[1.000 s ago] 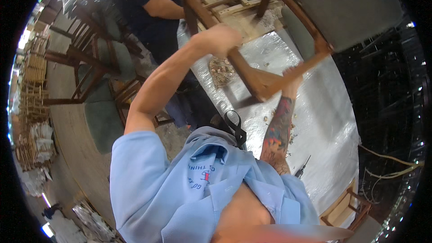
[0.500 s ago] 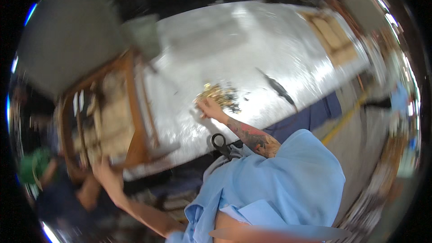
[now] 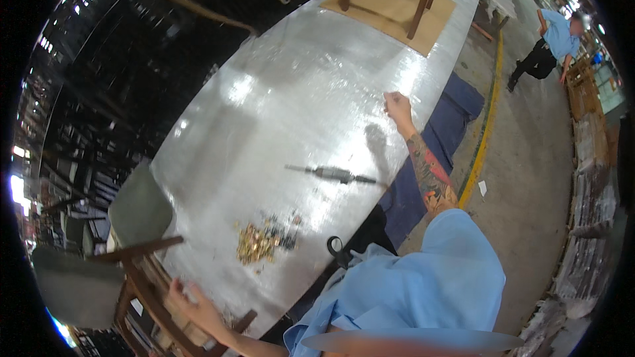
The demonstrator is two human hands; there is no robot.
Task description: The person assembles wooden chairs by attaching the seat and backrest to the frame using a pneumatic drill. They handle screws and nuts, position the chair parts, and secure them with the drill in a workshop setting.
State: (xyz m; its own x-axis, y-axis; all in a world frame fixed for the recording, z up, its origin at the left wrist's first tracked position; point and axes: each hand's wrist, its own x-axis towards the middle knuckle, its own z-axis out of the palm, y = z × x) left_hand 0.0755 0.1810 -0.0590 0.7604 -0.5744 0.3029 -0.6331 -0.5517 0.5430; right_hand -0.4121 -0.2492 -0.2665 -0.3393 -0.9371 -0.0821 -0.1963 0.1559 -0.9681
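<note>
My left hand is beside a brown wooden chair frame at the lower left, fingers apart, with nothing seen in it. My right hand is over the right part of the table, its fingers curled together. Anything small between them is hidden. A pile of small brass-coloured and dark metal fittings lies on the plastic-covered table near its front left. Between the pile and my right hand lies a slim grey-and-black power screwdriver, its cord trailing over the near edge.
A second wooden chair frame stands on a cardboard sheet at the table's far end. Grey padded chair parts are at the left. Blue cloth hangs beside the table. A person walks in the aisle at right.
The view has swung to the right. My right hand has left the pile of fittings and moved toward the table's far right. My left hand stays beside the chair frame.
</note>
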